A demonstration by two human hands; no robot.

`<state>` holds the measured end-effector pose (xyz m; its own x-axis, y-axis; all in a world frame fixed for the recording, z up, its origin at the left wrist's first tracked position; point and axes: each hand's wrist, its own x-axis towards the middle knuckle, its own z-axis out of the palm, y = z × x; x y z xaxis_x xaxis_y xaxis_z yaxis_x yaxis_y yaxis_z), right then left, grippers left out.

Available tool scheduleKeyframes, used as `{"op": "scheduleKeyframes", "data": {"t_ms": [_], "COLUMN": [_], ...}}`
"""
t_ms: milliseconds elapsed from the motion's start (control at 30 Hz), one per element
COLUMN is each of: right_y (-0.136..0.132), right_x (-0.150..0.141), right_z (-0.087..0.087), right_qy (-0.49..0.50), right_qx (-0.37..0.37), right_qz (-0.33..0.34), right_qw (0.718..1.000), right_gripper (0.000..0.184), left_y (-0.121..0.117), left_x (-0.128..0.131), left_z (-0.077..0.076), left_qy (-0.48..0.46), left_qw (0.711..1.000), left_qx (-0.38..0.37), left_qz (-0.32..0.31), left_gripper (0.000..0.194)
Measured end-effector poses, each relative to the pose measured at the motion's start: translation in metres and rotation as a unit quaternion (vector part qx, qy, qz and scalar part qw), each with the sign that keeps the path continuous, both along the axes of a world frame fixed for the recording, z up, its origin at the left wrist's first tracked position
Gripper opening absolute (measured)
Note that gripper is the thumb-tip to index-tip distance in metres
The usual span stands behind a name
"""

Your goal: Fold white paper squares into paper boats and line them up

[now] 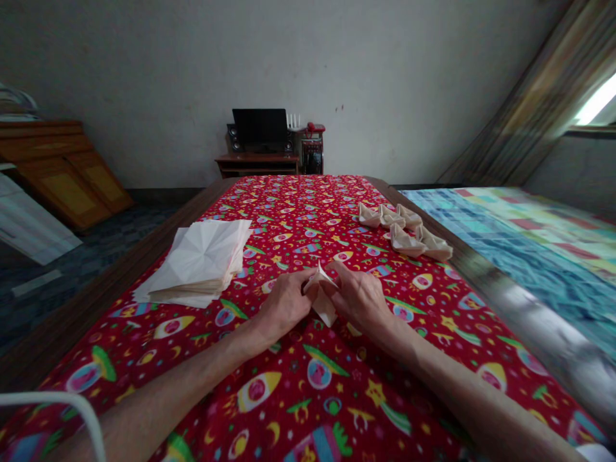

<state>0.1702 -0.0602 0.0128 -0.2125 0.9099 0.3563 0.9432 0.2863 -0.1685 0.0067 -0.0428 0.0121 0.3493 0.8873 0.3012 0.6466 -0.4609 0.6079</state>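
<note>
Grip narrow: I have left hand [289,298] and right hand [360,296] pinching a cream, pointed folded-paper piece [327,313] over red cartoon-print cloth [296,362] (mid-fold, I'd judge; next calls for gentle shaping).

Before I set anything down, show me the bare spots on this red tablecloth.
Bare cloth runs from beyond the left hand and right hand to the far edge, between the paper stack and the boat-shaped folded papers; another patch lies between the forearms. Crowded: the middle, where both hands hold folded paper.
</note>
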Motion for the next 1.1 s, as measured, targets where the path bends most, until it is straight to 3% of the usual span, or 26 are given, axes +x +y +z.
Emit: {"op": "scheduleKeyframes", "data": {"t_ms": [133, 300, 467, 667, 867, 1100], "right_y": [0.002, 0.003, 0.000, -0.007, -0.014, -0.017], "right_x": [-0.002, 0.003, 0.009, 0.018, 0.025, 0.021], "right_z": [0.004, 0.001, -0.003, -0.004, -0.002, -0.002], "right_qy": [-0.011, -0.010, -0.023, -0.098, -0.148, -0.148], "right_qx": [-0.046, -0.058, -0.040, -0.006, -0.019, -0.046], "right_qz": [-0.025, -0.037, 0.027, 0.099, 0.158, 0.148], "right_qw": [0.999, 0.998, 0.999, 0.990, 0.976, 0.977], "right_gripper": [0.019, 0.011, 0.011, 0.012, 0.018, 0.029], "left_y": [-0.002, 0.001, 0.003, 0.001, -0.001, 0.006], "left_x": [0.003, -0.003, -0.010, -0.014, -0.020, -0.016], "left_z": [-0.002, -0.005, -0.010, -0.014, -0.004, 0.002], "left_qy": [-0.004, 0.048, 0.105, 0.181, 0.269, 0.313], "left_qw": [0.999, 0.998, 0.989, 0.963, 0.940, 0.919], "left_qx": [0.023, 0.028, 0.105, 0.179, 0.166, 0.153], "left_qz": [-0.028, 0.004, -0.022, -0.084, -0.132, -0.183], "left_gripper": [0.026, 0.040, 0.043, 0.027, 0.029, 0.041]}}
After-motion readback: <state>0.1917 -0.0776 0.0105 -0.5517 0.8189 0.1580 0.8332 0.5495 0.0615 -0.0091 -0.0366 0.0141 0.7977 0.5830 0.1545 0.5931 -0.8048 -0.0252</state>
